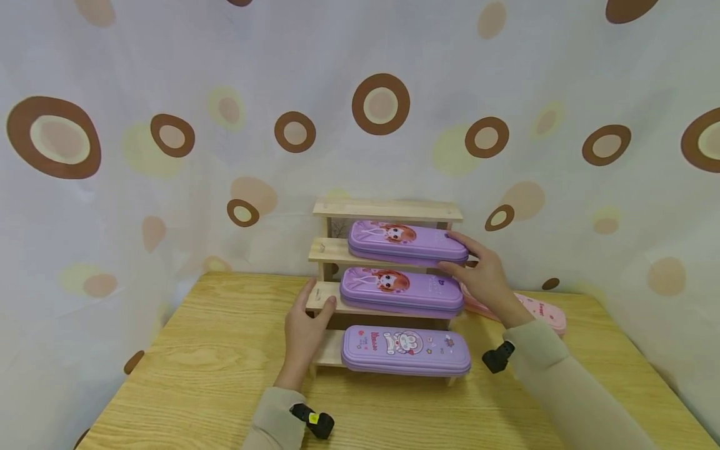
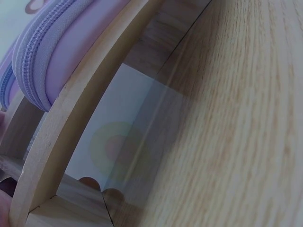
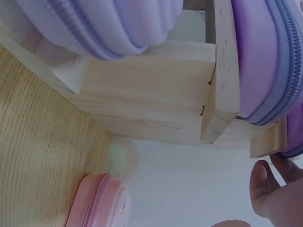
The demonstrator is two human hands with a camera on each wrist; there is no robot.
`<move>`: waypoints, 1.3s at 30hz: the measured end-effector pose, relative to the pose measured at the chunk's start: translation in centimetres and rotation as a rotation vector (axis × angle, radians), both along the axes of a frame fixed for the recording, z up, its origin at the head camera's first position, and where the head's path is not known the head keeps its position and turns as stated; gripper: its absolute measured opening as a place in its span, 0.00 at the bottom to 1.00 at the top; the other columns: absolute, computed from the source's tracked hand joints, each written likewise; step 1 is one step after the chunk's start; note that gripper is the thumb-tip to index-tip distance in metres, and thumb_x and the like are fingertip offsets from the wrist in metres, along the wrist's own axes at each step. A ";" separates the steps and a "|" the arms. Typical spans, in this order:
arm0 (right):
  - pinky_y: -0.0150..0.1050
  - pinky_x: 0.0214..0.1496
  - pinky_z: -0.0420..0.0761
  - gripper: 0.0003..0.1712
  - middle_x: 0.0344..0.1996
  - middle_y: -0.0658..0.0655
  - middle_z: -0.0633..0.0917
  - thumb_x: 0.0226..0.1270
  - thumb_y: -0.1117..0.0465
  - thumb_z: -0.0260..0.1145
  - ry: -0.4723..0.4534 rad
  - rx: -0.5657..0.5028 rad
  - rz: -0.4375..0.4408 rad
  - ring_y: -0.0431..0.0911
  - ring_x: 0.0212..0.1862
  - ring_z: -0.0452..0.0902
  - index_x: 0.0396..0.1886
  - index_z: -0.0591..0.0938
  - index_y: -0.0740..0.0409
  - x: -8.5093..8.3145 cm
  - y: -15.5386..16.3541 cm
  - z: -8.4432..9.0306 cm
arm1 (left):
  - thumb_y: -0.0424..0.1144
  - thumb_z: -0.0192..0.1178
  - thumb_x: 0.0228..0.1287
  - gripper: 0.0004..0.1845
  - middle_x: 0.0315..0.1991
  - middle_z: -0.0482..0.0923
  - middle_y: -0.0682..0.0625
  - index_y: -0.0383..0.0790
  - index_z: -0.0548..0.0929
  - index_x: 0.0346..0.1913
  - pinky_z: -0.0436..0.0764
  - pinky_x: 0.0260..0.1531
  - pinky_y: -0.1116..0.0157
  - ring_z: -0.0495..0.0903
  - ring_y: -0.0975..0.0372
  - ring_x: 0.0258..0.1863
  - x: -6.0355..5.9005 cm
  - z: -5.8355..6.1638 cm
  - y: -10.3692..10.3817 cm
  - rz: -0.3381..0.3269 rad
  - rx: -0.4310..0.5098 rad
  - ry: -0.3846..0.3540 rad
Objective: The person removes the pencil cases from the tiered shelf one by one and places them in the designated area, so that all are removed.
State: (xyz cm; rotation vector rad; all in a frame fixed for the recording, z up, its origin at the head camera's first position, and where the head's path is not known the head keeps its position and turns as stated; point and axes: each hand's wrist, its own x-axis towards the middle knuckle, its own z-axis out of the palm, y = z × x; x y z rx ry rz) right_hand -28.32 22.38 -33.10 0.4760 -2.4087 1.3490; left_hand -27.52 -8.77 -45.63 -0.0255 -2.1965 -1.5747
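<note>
**Hands at a stepped wooden rack of pencil cases**

A stepped wooden rack (image 1: pixel 387 211) stands near the far edge of the wooden tabletop (image 1: pixel 214 356), against a spotted curtain (image 1: pixel 169 134). Three purple pencil cases lie on its steps, one above the other: the top purple pencil case (image 1: pixel 406 242) on the second step from the top, the middle purple pencil case (image 1: pixel 400 290) one step down, and the bottom purple pencil case (image 1: pixel 405 350) on the lowest step, nearest the front edge of the tabletop.

The right hand (image 1: pixel 485 275) reaches in from the right. Its fingers are stretched out and rest on the right end of the top purple pencil case, the thumb close to the right end of the middle one; they are not curled round either.

The left hand (image 1: pixel 304 328) lies at the left end of the rack, its fingers straight and touching the left edge of the step that carries the middle case.

A pink pencil case (image 1: pixel 542 310) lies flat on the tabletop near the far right corner, just behind the right wrist and partly hidden by it.
</note>
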 end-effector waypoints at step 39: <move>0.26 0.46 0.74 0.37 0.58 0.58 0.71 0.53 0.63 0.70 0.044 -0.100 0.003 0.41 0.52 0.73 0.64 0.68 0.49 2.9 6.7 -3.5 | 0.60 0.59 0.53 0.34 0.61 0.66 0.55 0.55 0.67 0.64 0.63 0.59 0.58 0.63 0.59 0.61 0.0 0.1 0.0 0.002 -0.004 -0.017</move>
